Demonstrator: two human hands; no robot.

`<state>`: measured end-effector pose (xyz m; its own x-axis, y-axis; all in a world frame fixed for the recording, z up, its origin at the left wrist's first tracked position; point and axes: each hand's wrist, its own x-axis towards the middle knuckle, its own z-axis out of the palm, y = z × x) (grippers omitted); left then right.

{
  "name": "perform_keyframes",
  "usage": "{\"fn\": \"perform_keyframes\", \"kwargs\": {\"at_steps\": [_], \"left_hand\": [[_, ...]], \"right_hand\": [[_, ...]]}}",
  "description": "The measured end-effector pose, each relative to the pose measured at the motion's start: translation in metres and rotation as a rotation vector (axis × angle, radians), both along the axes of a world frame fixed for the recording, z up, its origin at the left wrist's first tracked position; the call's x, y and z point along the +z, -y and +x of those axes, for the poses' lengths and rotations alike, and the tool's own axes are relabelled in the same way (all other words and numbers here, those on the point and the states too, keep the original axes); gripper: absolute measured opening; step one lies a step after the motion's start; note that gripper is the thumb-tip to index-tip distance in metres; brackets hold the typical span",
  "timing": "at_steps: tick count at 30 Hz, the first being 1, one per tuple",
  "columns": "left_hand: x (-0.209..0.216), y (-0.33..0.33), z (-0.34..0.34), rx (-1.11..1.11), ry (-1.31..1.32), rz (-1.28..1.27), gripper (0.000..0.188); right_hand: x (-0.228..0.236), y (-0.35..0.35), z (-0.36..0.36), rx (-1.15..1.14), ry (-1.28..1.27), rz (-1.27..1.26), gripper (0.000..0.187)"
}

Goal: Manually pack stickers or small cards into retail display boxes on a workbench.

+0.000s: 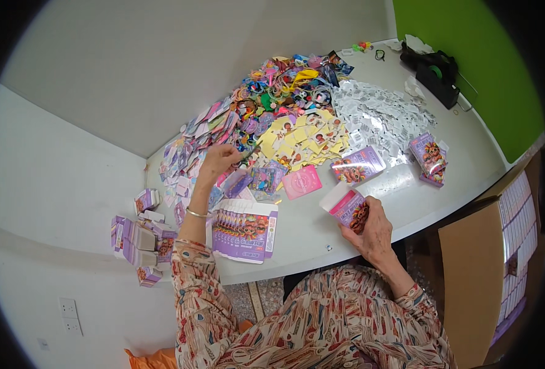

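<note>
My right hand [374, 237] grips a small purple and pink carton [350, 210], its white flap raised and its mouth facing the table's far side. Over the heaps my left hand [222, 160] is closed in a pinch. A thin dark strip [251, 152] shows at its fingertips, too small to name. Just beyond lie yellow printed cards [306, 138] and a heap of colourful small trinkets [272, 92]. Below the left hand are a shiny picture packet [264, 179] and a pink card [302, 182]. A fanned stack of flat purple cartons [241, 230] lies beside my left forearm.
Silvery white packets [377, 117] spread at the back right. One purple box [358, 166] and a pair of boxes [429, 157] stand nearby. More cartons [140, 240] are at the left edge. A large cardboard box [475, 264] of packed cartons sits right; a black device [435, 74] lies far right.
</note>
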<state>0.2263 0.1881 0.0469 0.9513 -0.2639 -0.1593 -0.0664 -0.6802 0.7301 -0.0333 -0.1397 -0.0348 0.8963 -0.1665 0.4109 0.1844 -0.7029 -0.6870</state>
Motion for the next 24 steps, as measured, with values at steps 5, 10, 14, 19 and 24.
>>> {"fn": "perform_keyframes", "kwargs": {"at_steps": [5,10,14,19,24], "left_hand": [[0.047,0.03,-0.024,-0.126,-0.041,-0.15,0.015],[0.053,0.056,-0.041,-0.237,-0.125,-0.145,0.015],[0.045,0.065,-0.044,-0.263,-0.123,-0.118,0.015],[0.063,0.095,-0.065,-0.316,-0.15,-0.222,0.014],[0.065,0.124,-0.088,-0.457,-0.225,-0.299,0.011]], "right_hand": [[0.021,-0.006,0.006,0.041,-0.167,0.018,0.07],[0.027,-0.008,0.008,0.086,-0.196,-0.035,0.071],[0.031,-0.002,0.007,0.09,-0.264,-0.049,0.071],[0.029,0.004,0.011,0.052,-0.222,-0.087,0.071],[0.031,0.0,0.018,0.059,-0.218,-0.092,0.07]]}}
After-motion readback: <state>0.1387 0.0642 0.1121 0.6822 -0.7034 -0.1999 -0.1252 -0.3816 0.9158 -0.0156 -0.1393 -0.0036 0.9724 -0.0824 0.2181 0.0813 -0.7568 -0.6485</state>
